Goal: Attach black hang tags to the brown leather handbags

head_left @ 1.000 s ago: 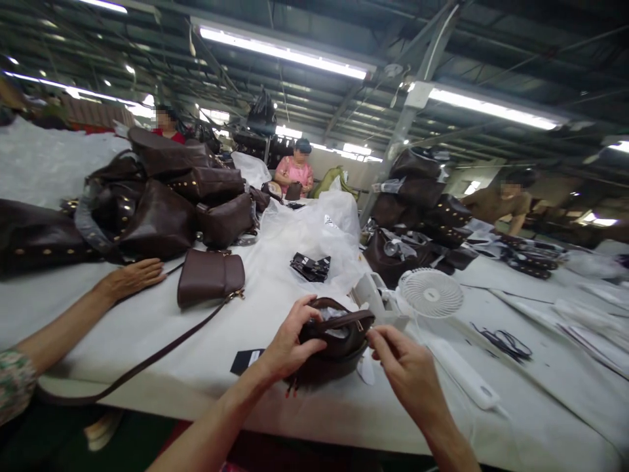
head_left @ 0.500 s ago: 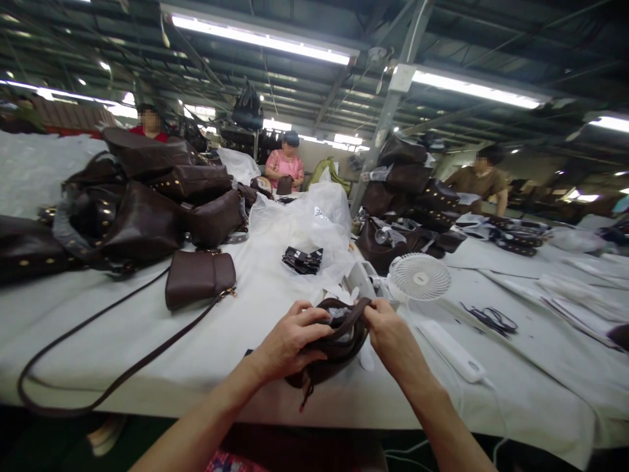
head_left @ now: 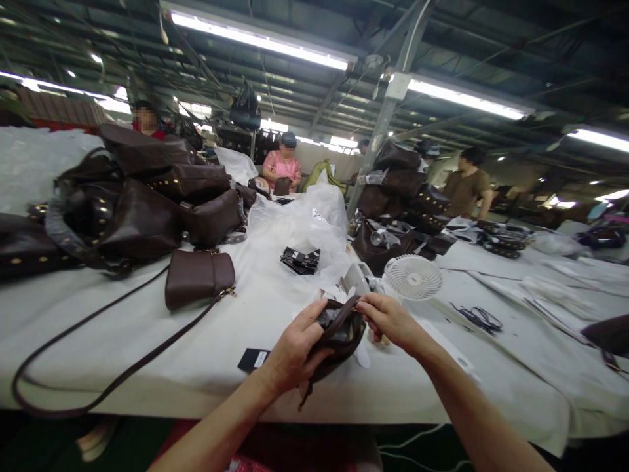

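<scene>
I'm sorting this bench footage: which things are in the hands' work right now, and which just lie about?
In hand: small brown pouch, gripped by the left hand; the right hand pinches its top edge.

Lying about: strapped purse, bag pile, white fan, black tags, black card, plastic sheet, cords.

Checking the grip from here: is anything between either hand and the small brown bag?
Nothing visible. The left hand grips the small brown bag from its near side, and the right hand pinches its top edge. The fan stands behind, apart from them.
</scene>
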Demonstrator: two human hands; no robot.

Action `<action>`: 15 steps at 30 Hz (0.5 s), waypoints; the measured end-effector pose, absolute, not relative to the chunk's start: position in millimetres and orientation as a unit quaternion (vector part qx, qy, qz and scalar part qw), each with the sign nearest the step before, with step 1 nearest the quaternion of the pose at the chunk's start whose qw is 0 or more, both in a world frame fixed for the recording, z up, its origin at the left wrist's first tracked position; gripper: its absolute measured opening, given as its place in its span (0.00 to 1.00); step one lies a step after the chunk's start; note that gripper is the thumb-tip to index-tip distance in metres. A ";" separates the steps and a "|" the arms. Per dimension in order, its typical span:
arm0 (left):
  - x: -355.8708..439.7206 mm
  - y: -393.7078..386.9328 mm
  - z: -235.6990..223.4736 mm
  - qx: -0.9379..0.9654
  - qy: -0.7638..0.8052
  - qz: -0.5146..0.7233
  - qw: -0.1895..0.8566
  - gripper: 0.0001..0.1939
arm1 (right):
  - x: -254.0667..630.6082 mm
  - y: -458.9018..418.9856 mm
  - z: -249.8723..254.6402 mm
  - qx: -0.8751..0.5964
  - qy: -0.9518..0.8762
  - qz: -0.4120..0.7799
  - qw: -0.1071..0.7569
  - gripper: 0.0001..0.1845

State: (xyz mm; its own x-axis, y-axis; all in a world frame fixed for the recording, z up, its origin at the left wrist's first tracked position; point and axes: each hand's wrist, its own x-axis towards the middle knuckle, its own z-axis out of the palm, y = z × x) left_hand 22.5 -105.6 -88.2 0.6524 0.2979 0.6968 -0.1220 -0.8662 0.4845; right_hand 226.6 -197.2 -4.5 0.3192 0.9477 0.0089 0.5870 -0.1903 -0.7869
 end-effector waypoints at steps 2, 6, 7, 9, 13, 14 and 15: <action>16.2 -95.8 -78.2 0.875 0.021 0.412 0.254 0.12 | 222.1 -200.1 -0.8 -0.702 -0.530 0.283 0.382 0.17; 0.8 -72.7 -61.5 0.901 0.020 0.361 0.240 0.16 | 201.1 -201.6 -2.0 -0.722 -0.527 0.258 0.366 0.17; -1.5 -70.3 -60.1 0.901 0.056 0.370 0.220 0.18 | 195.7 -199.6 -4.1 -0.733 -0.510 0.259 0.368 0.16; -2.8 -73.1 -59.8 0.885 0.138 0.417 0.153 0.23 | 187.5 -193.6 -9.0 -0.743 -0.467 0.280 0.389 0.15; 7.1 -99.0 -59.0 0.901 0.108 0.416 0.066 0.20 | 179.8 -184.8 -15.3 -0.727 -0.458 0.311 0.405 0.13; 11.4 -104.9 -57.6 0.912 0.092 0.395 0.067 0.17 | 178.5 -184.7 -15.8 -0.723 -0.469 0.312 0.399 0.14; 15.8 -109.2 -56.1 0.919 0.090 0.377 0.074 0.15 | 176.9 -185.3 -15.9 -0.723 -0.482 0.306 0.389 0.15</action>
State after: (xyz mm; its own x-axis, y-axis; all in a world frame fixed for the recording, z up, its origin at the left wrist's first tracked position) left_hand 15.8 -109.2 -56.1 0.7001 0.2208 0.6790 0.1090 -0.9729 0.2041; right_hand 176.9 -185.3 -15.9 0.3486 0.9348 -0.0676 0.4583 -0.2330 -0.8577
